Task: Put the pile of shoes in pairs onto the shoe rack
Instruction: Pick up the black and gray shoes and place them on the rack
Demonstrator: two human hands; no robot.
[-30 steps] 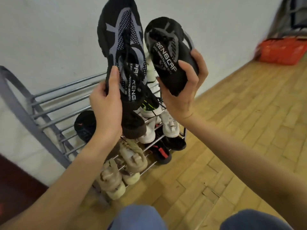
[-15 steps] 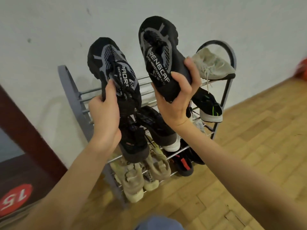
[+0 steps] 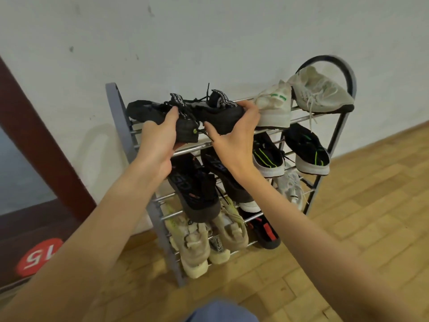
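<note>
- We hold one black sneaker in each hand: the left hand [image 3: 160, 138] wraps the heel end of the left black sneaker [image 3: 160, 115], the right hand [image 3: 234, 133] cups the heel end of the right black sneaker [image 3: 218, 117].
- Both sneakers sit toes toward the wall on the left half of the top tier of the shoe rack [image 3: 118, 117]; whether the soles rest fully on the bars we cannot tell.
- Holding by the heels lets us slide the toes onto the far bars and keep the two shoes side by side as a pair.
- The right half of the top tier holds a pair of white sneakers [image 3: 276, 108], so the free left half is the fitting slot; our right fingers sit just beside the nearer white shoe.
- The tier below carries a black pair with green stripes [image 3: 306, 149] on the right and dark shoes on the left; beige shoes [image 3: 197, 242] fill the bottom left.
- Judgement: placement nearly done; next, release both grips.
- Risk: loose laces [image 3: 206, 133] hang over the near bar and could snag.
</note>
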